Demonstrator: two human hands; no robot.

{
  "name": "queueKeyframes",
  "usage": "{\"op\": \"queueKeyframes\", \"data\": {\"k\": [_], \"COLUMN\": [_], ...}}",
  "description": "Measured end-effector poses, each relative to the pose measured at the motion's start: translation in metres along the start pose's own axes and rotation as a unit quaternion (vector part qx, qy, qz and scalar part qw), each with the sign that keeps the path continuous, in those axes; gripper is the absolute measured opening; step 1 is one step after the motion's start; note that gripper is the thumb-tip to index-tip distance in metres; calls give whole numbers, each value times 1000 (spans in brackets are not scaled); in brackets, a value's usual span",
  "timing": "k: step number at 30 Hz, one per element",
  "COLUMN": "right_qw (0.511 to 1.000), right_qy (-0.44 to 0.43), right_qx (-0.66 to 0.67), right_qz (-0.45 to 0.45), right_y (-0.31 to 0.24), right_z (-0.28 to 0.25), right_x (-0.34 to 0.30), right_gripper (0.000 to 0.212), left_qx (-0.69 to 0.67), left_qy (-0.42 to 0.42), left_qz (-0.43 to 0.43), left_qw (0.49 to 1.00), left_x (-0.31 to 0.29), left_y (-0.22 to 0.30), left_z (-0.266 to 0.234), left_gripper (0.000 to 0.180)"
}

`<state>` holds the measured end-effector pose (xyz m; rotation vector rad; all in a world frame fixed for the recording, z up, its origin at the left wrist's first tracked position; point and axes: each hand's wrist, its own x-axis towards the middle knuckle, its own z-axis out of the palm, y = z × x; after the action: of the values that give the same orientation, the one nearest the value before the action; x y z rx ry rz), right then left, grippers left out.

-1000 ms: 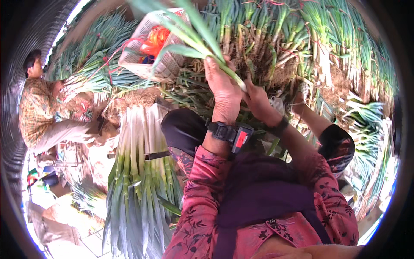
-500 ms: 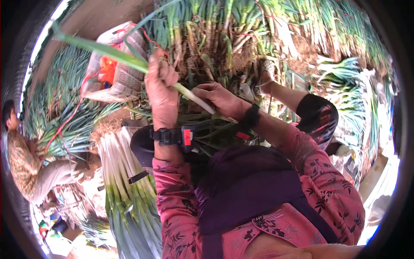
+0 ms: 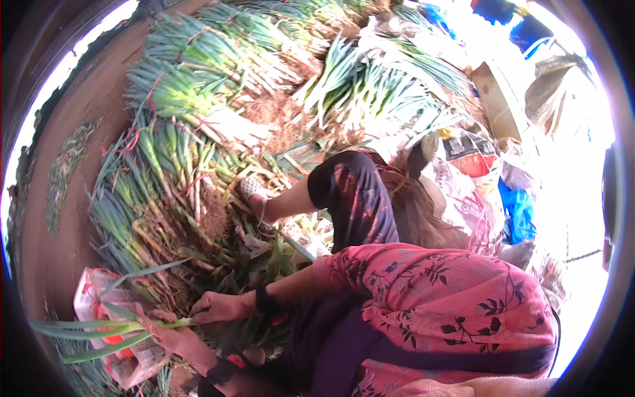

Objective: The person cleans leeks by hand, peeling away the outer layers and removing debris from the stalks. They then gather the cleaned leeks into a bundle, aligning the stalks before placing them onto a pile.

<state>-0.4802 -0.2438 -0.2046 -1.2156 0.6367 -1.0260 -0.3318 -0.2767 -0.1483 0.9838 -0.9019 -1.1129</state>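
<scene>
My left hand [image 3: 177, 337] is closed around the stalk of a long green onion [image 3: 129, 328], whose green leaves fan out to the left. At the pale end of the same stalk, the fingers of my right hand [image 3: 222, 308] are pinched together, partly hiding that end. Loose leaves and peelings lie beneath both hands. Just beyond the left hand stands a white and red woven basket [image 3: 89, 291] with something orange-red in it, and the onion's leaves cross in front of it.
Bundles of green onions [image 3: 175, 86] with roots on cover the ground ahead. More onions [image 3: 377, 89] lie farther right. My foot [image 3: 253, 188] rests among them. Sacks and plastic bags [image 3: 463, 159] are heaped at the right, near a cardboard piece [image 3: 497, 99].
The view has swung to the right, so hands and basket now appear at lower left. Both hands stay on the green onion; the right hand has moved onto its pale end.
</scene>
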Motion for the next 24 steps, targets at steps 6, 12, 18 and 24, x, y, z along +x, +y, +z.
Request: {"op": "queueKeyframes", "data": {"k": [6, 12, 18, 24], "right_qw": [929, 973, 969, 934], "right_qy": [53, 146, 207, 187], "right_qx": [-296, -57, 57, 305], "right_qz": [-215, -170, -123, -16], "right_y": [-4, -16, -23, -42], "right_z": [-10, -21, -13, -11], "right_x": [-24, -42, -51, -59], "right_gripper": [15, 14, 11, 12], "left_qx": [34, -88, -91, -21], "left_qy": [-44, -49, 43, 167], "left_qz": [11, -37, -23, 24], "left_qw": [998, 994, 995, 986], "left_x": [-35, -15, -28, -13], "left_y": [15, -4, 5, 2], "left_z": [44, 55, 51, -11], "left_gripper": [50, 50, 46, 45]}}
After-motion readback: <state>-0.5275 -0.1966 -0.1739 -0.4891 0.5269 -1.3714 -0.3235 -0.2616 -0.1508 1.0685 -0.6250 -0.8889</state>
